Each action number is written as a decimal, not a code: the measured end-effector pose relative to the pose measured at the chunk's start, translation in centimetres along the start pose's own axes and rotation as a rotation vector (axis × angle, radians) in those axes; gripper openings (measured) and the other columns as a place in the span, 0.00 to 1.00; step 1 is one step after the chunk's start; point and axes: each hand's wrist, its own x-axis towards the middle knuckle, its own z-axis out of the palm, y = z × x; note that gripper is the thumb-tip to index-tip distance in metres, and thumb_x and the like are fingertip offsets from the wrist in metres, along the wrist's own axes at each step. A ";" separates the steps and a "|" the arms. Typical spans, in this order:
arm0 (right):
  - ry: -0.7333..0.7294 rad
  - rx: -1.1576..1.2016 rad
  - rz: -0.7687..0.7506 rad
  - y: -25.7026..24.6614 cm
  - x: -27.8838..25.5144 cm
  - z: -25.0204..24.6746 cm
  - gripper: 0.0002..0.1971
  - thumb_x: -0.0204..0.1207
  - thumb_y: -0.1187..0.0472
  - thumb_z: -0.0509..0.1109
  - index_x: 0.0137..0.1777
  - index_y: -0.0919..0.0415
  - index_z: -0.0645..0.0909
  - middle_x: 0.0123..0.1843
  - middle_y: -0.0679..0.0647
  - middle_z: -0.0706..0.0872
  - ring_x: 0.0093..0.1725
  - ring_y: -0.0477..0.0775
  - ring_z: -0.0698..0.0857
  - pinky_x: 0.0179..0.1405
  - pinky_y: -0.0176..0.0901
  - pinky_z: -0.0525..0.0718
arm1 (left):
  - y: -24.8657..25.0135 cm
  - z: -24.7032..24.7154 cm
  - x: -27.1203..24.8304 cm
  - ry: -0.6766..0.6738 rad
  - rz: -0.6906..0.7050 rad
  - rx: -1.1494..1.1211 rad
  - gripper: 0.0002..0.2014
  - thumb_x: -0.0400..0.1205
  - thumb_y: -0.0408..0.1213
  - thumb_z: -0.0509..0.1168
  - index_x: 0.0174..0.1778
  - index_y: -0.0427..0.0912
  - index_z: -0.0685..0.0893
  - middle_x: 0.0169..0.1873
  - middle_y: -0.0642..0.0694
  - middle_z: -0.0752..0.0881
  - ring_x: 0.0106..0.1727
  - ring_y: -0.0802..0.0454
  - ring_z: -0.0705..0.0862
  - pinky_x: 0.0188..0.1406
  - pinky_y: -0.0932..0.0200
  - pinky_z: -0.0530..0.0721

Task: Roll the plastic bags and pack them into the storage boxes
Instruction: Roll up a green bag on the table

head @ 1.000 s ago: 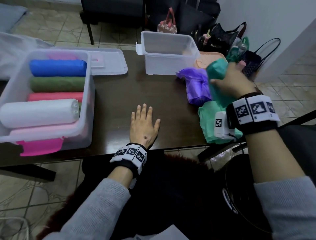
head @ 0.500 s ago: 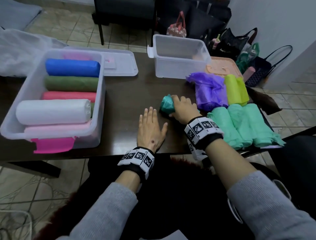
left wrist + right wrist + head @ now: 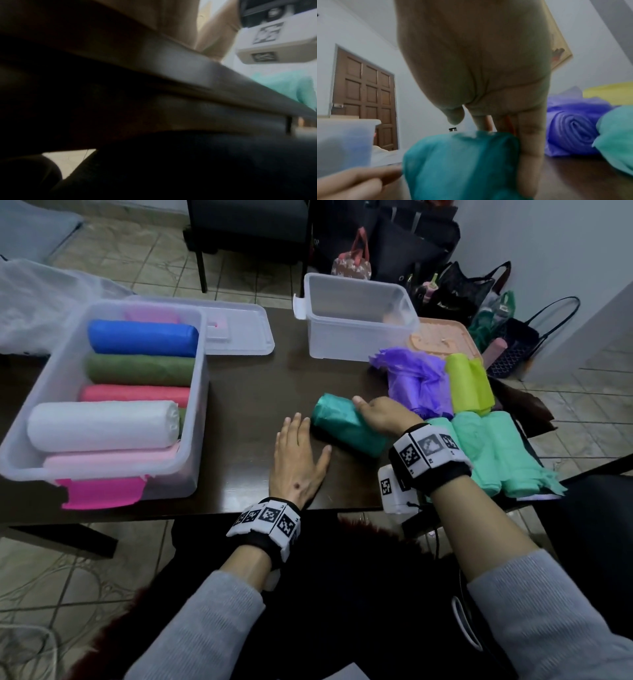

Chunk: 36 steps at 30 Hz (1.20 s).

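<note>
At your far left on the dark bench (image 3: pixel 246 392) sits a clear storage box (image 3: pixel 202 392) already holding rolled bags: blue, dark green, pink, white and pale pink, lying side by side. Its lid (image 3: pixel 239 330) lies flat just behind it.

Moving right, your left hand (image 3: pixel 297 460) lies flat on the bench, palm down, fingers straight and slightly spread, holding nothing. Its fingertips sit just beside the near end of a teal roll (image 3: pixel 346 428), which lies at a slant in the middle of the bench. The left wrist view is mostly dark, so it adds little.

Your right hand (image 3: pixel 387 414) rests on top of that teal roll, fingers curled over its far side and thumb toward the open end; in the right wrist view the fingers (image 3: pixel 529 152) run down along the roll's side.

To tighten this roll well, press down evenly with the right palm, and bring the left hand onto the free end so it does not spring loose or cone out.

Further right lie a loose purple bag (image 3: pixel 418 381), a yellow-green roll (image 3: pixel 469 381) and pale green rolls (image 3: pixel 493 453). Behind them stands a second, empty storage box (image 3: pixel 356 313), probably where this roll goes.
</note>
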 end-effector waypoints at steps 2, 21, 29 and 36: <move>-0.068 0.150 0.018 -0.7 -0.9 0.4 0.36 0.84 0.40 0.45 0.69 0.72 0.74 0.67 0.69 0.79 0.65 0.66 0.80 0.65 0.51 0.76 | 0.2 -0.8 0.1 0.062 -0.072 -0.231 0.27 0.87 0.46 0.53 0.80 0.38 0.60 0.82 0.41 0.57 0.83 0.49 0.51 0.81 0.57 0.47; -0.179 0.617 0.028 -3.5 -1.9 1.7 0.11 0.85 0.63 0.49 0.51 0.61 0.73 0.32 0.55 0.78 0.23 0.51 0.77 0.23 0.38 0.73 | -1.8 -7.3 2.1 -0.010 -0.306 -0.210 0.24 0.82 0.47 0.62 0.72 0.40 0.73 0.67 0.39 0.78 0.68 0.42 0.76 0.65 0.54 0.70; -0.267 0.089 -0.039 -3.7 -1.9 2.1 0.09 0.77 0.69 0.60 0.42 0.68 0.81 0.44 0.63 0.86 0.34 0.57 0.83 0.34 0.45 0.84 | -1.8 -8.0 3.5 -0.298 -0.238 -0.223 0.16 0.84 0.51 0.58 0.63 0.49 0.82 0.58 0.45 0.86 0.61 0.46 0.82 0.59 0.57 0.76; -0.113 0.399 -0.082 -3.3 -1.9 1.1 0.15 0.75 0.76 0.56 0.30 0.66 0.78 0.21 0.54 0.80 0.19 0.46 0.79 0.19 0.33 0.78 | -0.7 -6.1 2.7 -0.397 -0.072 -0.144 0.50 0.52 0.67 0.77 0.70 0.58 0.69 0.65 0.57 0.79 0.66 0.54 0.79 0.65 0.45 0.79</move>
